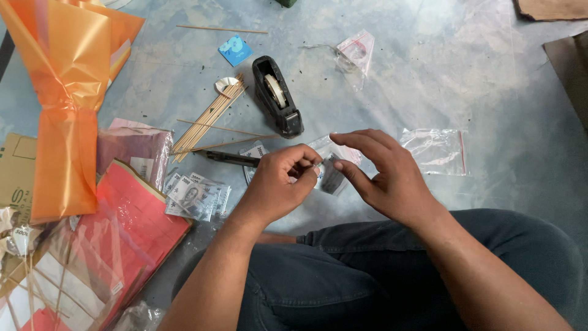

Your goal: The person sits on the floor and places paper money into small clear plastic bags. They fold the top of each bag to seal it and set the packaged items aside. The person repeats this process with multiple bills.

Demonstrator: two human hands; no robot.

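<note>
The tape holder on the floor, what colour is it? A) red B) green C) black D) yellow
C, the tape holder is black, with a pale roll of tape sitting in it, and it lies on the floor next to the bundle of wooden sticks.

left hand (278,181): fingers curled, tips pinched | right hand (383,171): fingers extended, thumb pinching | hands close together
</note>
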